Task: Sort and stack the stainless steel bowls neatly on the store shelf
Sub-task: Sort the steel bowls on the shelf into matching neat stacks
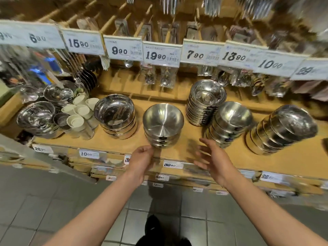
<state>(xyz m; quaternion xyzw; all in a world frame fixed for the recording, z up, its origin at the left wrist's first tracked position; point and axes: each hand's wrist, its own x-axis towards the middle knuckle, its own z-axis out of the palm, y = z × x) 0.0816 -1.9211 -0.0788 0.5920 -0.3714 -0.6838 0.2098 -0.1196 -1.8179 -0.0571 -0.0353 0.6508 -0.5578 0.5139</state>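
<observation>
Several stacks of stainless steel bowls stand on the wooden shelf [186, 151]. A short stack of brushed bowls [163, 121] sits at the centre front. My left hand [142, 158] is just below its base, fingers curled and holding nothing, fingertips close to the lowest bowl. My right hand [214, 157] is to the right of that stack, fingers spread and blurred, holding nothing. A wide shiny stack [116, 115] stands to the left. A tall stack [205, 102], a leaning stack [229, 123] and another leaning stack [284, 129] stand to the right.
White cups [79, 112] and more steel bowls [38, 118] crowd the shelf's left end. Packaged spoons [166, 77] hang behind, under a row of price tags [161, 54]. Lower shelves with price labels [171, 165] jut out below. Grey tiled floor and my black shoe [152, 226] are underneath.
</observation>
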